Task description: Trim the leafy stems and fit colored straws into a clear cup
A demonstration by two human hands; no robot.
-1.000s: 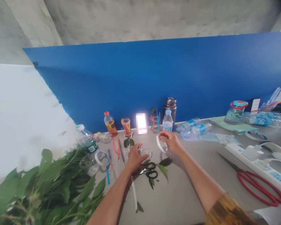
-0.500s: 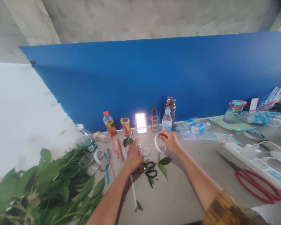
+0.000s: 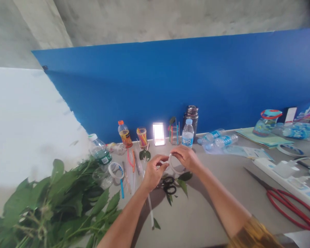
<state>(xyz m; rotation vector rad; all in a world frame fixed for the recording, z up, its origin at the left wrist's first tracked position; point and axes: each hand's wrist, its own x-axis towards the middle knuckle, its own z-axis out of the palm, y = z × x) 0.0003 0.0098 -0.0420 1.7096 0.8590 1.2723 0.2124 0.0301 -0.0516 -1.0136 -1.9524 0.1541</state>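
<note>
Together, left hand (image 3: 155, 172) and right hand (image 3: 187, 157) gripping a white band (image 3: 174, 168), blue-labelled water bottle (image 3: 187, 138) behind, lettering unreadable

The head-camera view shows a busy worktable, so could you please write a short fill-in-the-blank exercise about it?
The left hand and right hand together hold a white ____.
The scissors below the hands have ____ handles.
The long shears beside the power strip have ____ handles.

Missing words: ring; black; red.
</note>
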